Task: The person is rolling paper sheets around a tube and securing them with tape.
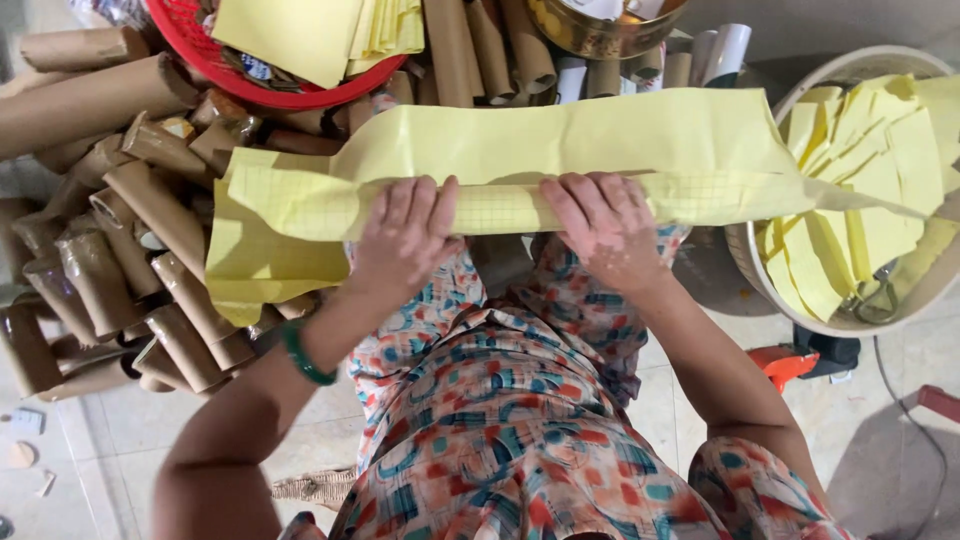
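Observation:
A long yellow paper sheet (560,140) with a fine grid print lies across my knees, its near edge rolled into a tube shape. My left hand (405,235) presses flat on the rolled part at the left, a green bangle on its wrist. On the right of the roll rests my right hand (605,225), fingers curled over it. Whether a cardboard tube sits inside the roll is hidden by the paper.
Many brown cardboard tubes (150,260) are piled at the left and behind. A red basket (270,95) holds more yellow sheets. A white tub (860,200) at the right contains cut yellow sheets and scissors. A gold metal bowl (600,35) is behind.

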